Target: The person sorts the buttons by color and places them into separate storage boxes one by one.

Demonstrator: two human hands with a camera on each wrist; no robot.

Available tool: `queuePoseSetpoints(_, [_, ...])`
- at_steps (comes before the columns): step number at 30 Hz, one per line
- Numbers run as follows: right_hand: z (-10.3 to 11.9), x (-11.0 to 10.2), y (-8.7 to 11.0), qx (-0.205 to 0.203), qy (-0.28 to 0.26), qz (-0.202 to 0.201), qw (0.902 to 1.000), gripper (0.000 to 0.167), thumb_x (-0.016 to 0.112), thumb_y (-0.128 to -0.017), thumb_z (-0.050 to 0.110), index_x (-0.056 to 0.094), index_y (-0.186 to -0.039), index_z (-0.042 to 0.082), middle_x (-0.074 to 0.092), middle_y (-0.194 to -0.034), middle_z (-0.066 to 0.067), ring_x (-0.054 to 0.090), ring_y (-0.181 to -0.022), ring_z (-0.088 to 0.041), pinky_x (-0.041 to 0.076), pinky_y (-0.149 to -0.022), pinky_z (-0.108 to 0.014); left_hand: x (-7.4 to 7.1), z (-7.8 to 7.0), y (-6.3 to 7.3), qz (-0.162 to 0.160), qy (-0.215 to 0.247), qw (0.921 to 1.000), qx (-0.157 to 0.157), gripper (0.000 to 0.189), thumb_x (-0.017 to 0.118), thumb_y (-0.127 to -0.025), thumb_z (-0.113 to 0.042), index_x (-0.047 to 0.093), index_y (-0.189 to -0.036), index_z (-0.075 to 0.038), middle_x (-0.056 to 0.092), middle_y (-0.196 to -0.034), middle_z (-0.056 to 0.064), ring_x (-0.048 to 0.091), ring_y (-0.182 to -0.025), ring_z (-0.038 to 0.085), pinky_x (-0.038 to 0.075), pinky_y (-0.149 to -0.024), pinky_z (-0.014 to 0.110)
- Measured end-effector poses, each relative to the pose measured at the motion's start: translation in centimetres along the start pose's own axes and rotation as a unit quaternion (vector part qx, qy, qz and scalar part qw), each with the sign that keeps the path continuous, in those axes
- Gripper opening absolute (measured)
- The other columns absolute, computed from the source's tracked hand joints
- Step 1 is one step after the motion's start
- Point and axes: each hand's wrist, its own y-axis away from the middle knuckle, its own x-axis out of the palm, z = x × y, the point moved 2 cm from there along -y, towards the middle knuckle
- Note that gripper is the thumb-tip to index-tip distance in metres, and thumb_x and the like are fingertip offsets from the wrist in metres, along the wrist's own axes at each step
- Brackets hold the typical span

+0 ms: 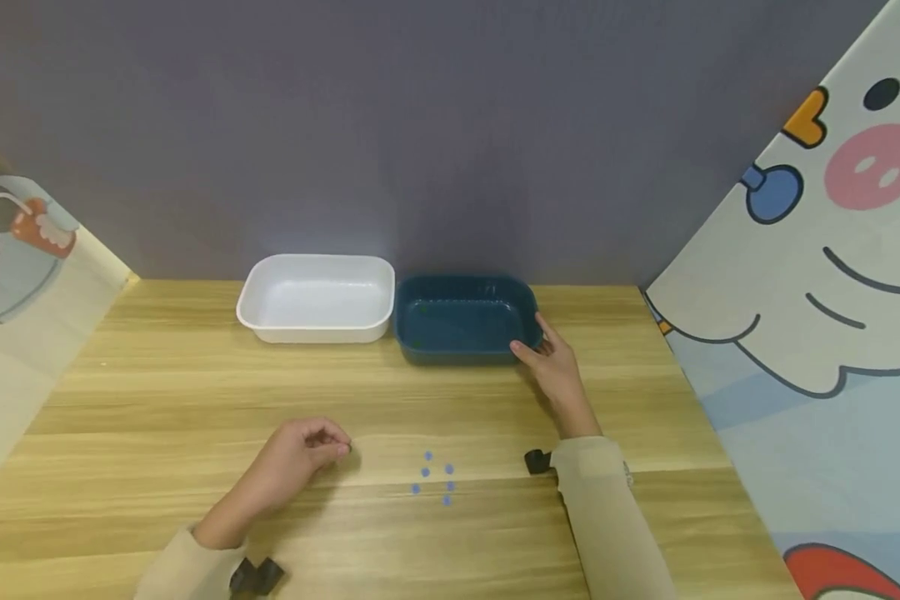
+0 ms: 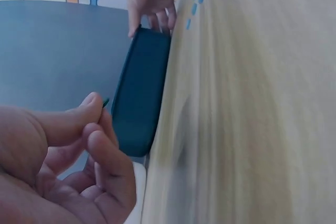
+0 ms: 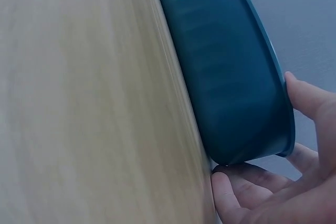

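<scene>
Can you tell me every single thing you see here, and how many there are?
Table: 1, light wood, in front
Wall: 1, grey, at the back
Cartoon panels: 2, many colours, left and right sides
White tray: 1, white, back of the table
Dark tray: 1, dark blue-green, right of the white tray
Small blue pieces: 6, blue, on the table
Green specks: at least 2, green, faint inside the dark tray
Pinched piece: 1, green, in the left hand
Gadgets: 2, black, at the wrists
Sleeves: 2, beige, on both arms
Hands: 2, bare; left pinching, right hand holding the dark tray's right end
</scene>
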Motion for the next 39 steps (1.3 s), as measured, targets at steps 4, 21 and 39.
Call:
queuePoseSetpoints(4, [0.1, -0.1, 0.0, -0.005, 0.003, -0.005, 1.0000, 0.085, 0.076, -0.092, 0.036, 0.026, -0.160, 0.033, 0.010, -0.167, -0.011, 0.020, -0.150, -0.037, 0.032, -0.117, -0.049, -0.2, -0.6, -0.4, -0.034, 0.032, 0.9989, -0.007, 0.008, 0.070, -0.094, -0.008, 0.071, -0.100, -0.002, 0.063, -0.079, 0.013, 0.054, -0.061, 0.020, 0.046, -0.047, 0.023])
queuePoseSetpoints(21, [-0.6, 0.1, -0.1, -0.006, 0.020, -0.004, 0.9998, 0.085, 0.076, -0.091, 0.040, 0.027, -0.160, 0.036, 0.012, -0.167, -0.009, 0.021, -0.150, -0.038, 0.032, -0.116, -0.051, 0.1, -1.8, -5.0, -0.107, 0.147, 0.9828, -0.034, 0.016, 0.068, -0.097, -0.010, 0.069, -0.107, 0.003, 0.068, -0.102, 0.022, 0.059, -0.072, 0.021, 0.054, -0.061, 0.028])
queuePoseSetpoints(39, [0.4, -0.2, 0.3, 0.003, -0.008, 0.007, 0.9999, 0.082, 0.074, -0.094, 0.026, 0.025, -0.161, 0.027, 0.010, -0.167, -0.011, 0.018, -0.150, -0.038, 0.026, -0.119, -0.050, 1.2, -4.5, -11.9, -0.143, 0.193, 0.9706, -0.017, 0.020, 0.070, -0.096, -0.009, 0.068, -0.108, 0.007, 0.067, -0.095, 0.016, 0.053, -0.068, 0.013, 0.052, -0.059, 0.021])
